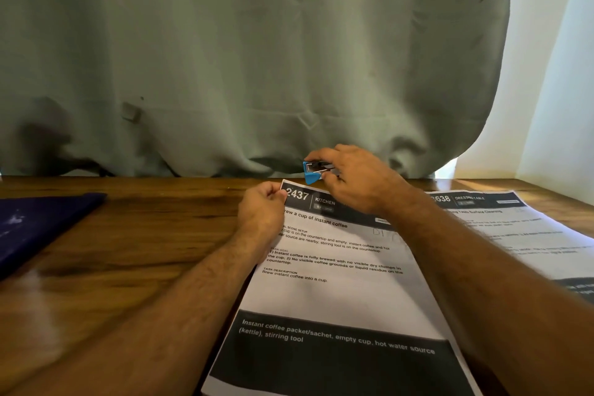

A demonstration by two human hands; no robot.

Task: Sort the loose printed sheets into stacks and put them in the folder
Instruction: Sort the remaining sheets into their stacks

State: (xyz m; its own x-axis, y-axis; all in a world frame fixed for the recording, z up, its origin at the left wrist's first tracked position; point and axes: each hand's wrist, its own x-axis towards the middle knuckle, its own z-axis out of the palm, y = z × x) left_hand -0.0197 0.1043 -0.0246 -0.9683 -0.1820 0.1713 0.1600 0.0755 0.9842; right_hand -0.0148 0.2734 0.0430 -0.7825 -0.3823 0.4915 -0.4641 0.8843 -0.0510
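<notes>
A printed sheet headed 2437 KITCHEN (334, 292) lies on the wooden table in front of me. My left hand (262, 210) pinches its top left corner. My right hand (353, 178) holds a small blue stapler (313, 172) just above the sheet's top edge, its mouth pointing left toward that corner. A second printed sheet headed 638 DRESSING TABLE (520, 228) lies to the right, partly under my right forearm. The dark blue folder (35, 225) lies flat at the left edge of the table.
A grey-green curtain (244, 58) hangs directly behind the table's far edge. Bright white curtain fabric fills the right side. Bare wooden table (144, 235) lies between the folder and the sheets.
</notes>
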